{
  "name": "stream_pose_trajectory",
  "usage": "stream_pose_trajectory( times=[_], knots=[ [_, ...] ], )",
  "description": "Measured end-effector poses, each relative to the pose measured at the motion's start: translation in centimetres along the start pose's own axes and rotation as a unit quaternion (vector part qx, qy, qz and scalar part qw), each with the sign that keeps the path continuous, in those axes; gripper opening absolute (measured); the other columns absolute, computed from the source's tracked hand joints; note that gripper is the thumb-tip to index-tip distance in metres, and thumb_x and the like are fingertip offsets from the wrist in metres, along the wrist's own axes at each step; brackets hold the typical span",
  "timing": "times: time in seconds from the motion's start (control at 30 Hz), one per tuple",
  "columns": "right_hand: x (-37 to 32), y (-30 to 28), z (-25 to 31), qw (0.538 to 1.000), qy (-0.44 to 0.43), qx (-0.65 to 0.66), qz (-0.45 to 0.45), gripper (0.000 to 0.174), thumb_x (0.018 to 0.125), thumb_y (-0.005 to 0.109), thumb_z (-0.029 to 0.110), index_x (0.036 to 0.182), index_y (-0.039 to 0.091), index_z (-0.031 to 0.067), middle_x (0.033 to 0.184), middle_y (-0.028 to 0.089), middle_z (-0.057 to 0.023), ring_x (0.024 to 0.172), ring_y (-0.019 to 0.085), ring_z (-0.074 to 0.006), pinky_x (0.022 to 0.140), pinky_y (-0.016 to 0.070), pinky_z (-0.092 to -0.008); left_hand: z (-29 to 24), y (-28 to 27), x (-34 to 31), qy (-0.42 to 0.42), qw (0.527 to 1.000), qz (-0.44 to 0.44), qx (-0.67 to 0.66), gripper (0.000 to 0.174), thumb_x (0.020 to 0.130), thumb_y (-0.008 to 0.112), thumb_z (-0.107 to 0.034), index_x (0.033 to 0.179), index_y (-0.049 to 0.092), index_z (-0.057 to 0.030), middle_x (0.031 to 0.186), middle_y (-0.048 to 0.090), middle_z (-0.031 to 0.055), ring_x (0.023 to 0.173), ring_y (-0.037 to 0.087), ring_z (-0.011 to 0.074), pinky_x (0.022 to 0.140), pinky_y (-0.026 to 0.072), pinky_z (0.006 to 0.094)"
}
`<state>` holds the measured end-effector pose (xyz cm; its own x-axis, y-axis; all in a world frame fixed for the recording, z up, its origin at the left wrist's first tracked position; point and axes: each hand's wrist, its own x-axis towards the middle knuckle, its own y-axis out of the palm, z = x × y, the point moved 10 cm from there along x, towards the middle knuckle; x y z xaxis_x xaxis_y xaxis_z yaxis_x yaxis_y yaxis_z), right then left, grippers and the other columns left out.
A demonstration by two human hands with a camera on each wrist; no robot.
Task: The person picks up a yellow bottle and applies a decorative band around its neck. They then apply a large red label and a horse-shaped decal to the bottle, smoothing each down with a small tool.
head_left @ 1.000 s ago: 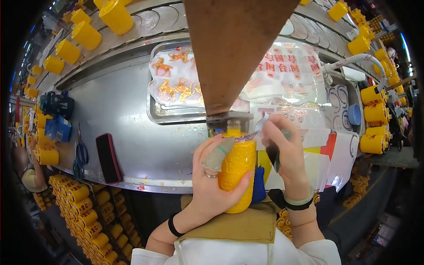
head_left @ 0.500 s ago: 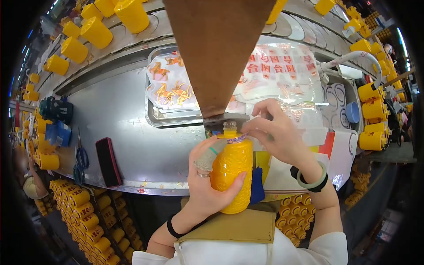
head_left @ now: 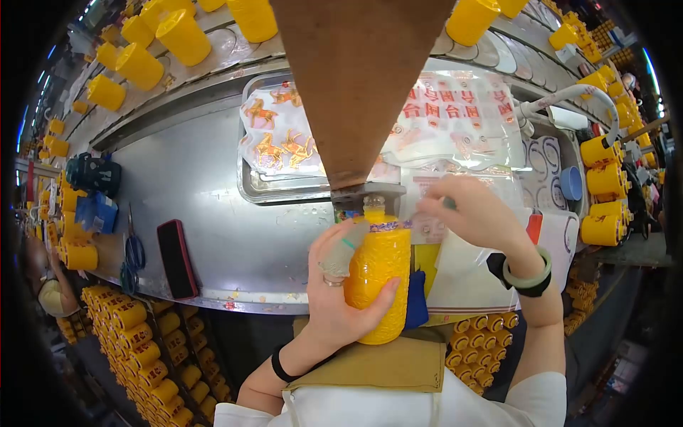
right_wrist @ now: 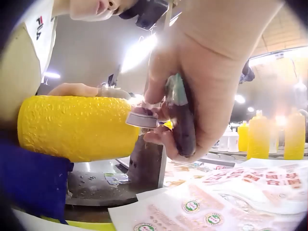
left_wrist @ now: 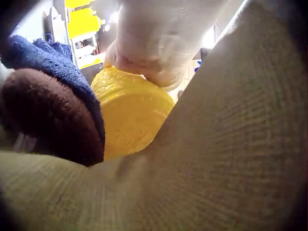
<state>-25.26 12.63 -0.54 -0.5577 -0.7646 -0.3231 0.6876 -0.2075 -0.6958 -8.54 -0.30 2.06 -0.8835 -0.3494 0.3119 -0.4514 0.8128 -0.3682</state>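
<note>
My left hand (head_left: 338, 295) grips a yellow embossed bottle (head_left: 380, 292) by its side, thumb across the front. A pale wrap with a green band covers one of its fingers. Round the bottle's neck runs a purple patterned strip (head_left: 384, 226), its loose end sticking out to the right. In the left wrist view the bottle's round base (left_wrist: 130, 125) shows. My right hand (head_left: 473, 210), blurred, is just right of the neck. Its curled fingers hold a dark rounded tool (right_wrist: 183, 122) with a teal band in the palm, fingertips close to the strip's white end (right_wrist: 142, 119).
A brown post (head_left: 352, 85) rises right behind the bottle. Decal sheets (head_left: 462, 107) lie right of it, and a tray (head_left: 252, 188) of horse decals left. A phone (head_left: 176, 257) and scissors (head_left: 133, 249) lie left. Blue cloth (head_left: 417, 299) sits beside the bottle; yellow bottles (head_left: 139, 67) line the conveyor.
My right hand went from holding up the strip's free end to the neck, then drew back right. The strip now lies round the neck. My left hand keeps its grip on the bottle.
</note>
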Motion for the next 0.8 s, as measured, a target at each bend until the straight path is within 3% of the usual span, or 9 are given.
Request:
stream_pose_trajectory(
  times=[0.03,0.1,0.2,0.27,0.53,0.63,0.7,0.73,0.8],
  knots=[
    [-0.2,0.5,0.0,1.000,-0.001,0.000,0.001,0.014,0.095,0.070,0.018,0.099,0.072,0.0049,0.094,0.064,-0.0114,0.089,0.061,-0.0297,0.079,0.0509,-0.0408,-0.1,-0.1,0.1,-0.001,1.000,-0.001,0.000,0.068,0.075,0.086,-0.013,0.135,0.057,0.0021,0.135,0.059,0.0203,0.128,0.054,0.0398,0.108,0.0446,0.0473],
    [-2.1,-3.0,1.7,0.953,-0.051,-0.125,-0.270,0.016,0.089,0.076,0.017,0.103,0.075,0.0088,0.099,0.065,-0.0107,0.084,0.060,-0.0295,0.076,0.0515,-0.0417,-0.6,-0.1,0.2,0.015,1.000,-0.004,0.019,0.067,0.075,0.086,-0.012,0.135,0.058,0.0019,0.134,0.060,0.0193,0.129,0.053,0.0391,0.107,0.0449,0.0477],
    [-3.7,-1.7,6.1,0.944,-0.195,-0.023,-0.265,0.030,0.082,0.080,0.012,0.111,0.077,0.0142,0.101,0.065,-0.0076,0.082,0.059,-0.0269,0.072,0.0508,-0.0398,-0.8,0.2,0.3,0.027,0.999,0.007,0.027,0.067,0.077,0.082,-0.009,0.138,0.056,0.0021,0.133,0.059,0.0203,0.127,0.054,0.0365,0.110,0.0423,0.0444],
    [-3.8,0.1,7.1,0.956,-0.199,-0.003,-0.217,0.037,0.079,0.082,0.010,0.115,0.078,0.0171,0.104,0.065,-0.0050,0.081,0.057,-0.0241,0.069,0.0493,-0.0365,-0.7,0.2,0.2,0.027,0.999,0.007,0.027,0.066,0.077,0.081,-0.009,0.137,0.056,0.0022,0.133,0.059,0.0202,0.128,0.053,0.0362,0.110,0.0425,0.0442],
    [-4.9,0.2,6.7,0.934,-0.212,0.030,-0.286,0.025,0.079,0.083,0.014,0.104,0.082,0.0168,0.105,0.065,-0.0030,0.077,0.054,-0.0200,0.066,0.0461,-0.0328,0.1,-0.3,0.0,0.017,1.000,-0.017,-0.012,0.063,0.076,0.084,-0.010,0.133,0.061,0.0008,0.132,0.062,0.0171,0.129,0.054,0.0373,0.108,0.0451,0.0463],
    [-5.1,0.1,4.9,0.935,-0.197,0.026,-0.292,0.023,0.080,0.083,0.015,0.102,0.082,0.0154,0.107,0.065,-0.0034,0.076,0.053,-0.0200,0.066,0.0452,-0.0324,3.0,0.1,-0.8,-0.027,0.993,0.004,-0.113,0.066,0.075,0.083,-0.010,0.135,0.059,0.0011,0.136,0.058,0.0193,0.129,0.055,0.0368,0.110,0.0439,0.0459],
    [-5.2,0.2,3.9,0.937,-0.187,0.019,-0.294,0.022,0.080,0.083,0.016,0.102,0.082,0.0147,0.108,0.065,-0.0038,0.076,0.052,-0.0200,0.065,0.0447,-0.0323,5.3,0.4,-1.4,-0.109,0.945,-0.020,-0.306,0.069,0.075,0.083,-0.011,0.138,0.056,0.0007,0.141,0.053,0.0219,0.130,0.054,0.0364,0.110,0.0430,0.0458],
    [-5.2,0.1,3.5,0.938,-0.171,-0.008,-0.301,0.022,0.081,0.083,0.016,0.102,0.081,0.0145,0.108,0.065,-0.0043,0.074,0.051,-0.0197,0.065,0.0444,-0.0323,5.2,0.1,-1.3,-0.109,0.945,-0.020,-0.307,0.069,0.075,0.083,-0.011,0.138,0.056,0.0007,0.141,0.053,0.0219,0.130,0.054,0.0364,0.110,0.0430,0.0458],
    [-5.4,0.0,3.8,0.938,-0.155,-0.035,-0.307,0.022,0.081,0.082,0.016,0.103,0.081,0.0143,0.109,0.064,-0.0047,0.073,0.050,-0.0194,0.065,0.0442,-0.0323,2.5,-0.9,-0.6,-0.025,0.998,0.013,-0.050,0.074,0.073,0.087,-0.014,0.138,0.055,0.0005,0.142,0.050,0.0229,0.129,0.054,0.0360,0.109,0.0440,0.0461]
  ],
)
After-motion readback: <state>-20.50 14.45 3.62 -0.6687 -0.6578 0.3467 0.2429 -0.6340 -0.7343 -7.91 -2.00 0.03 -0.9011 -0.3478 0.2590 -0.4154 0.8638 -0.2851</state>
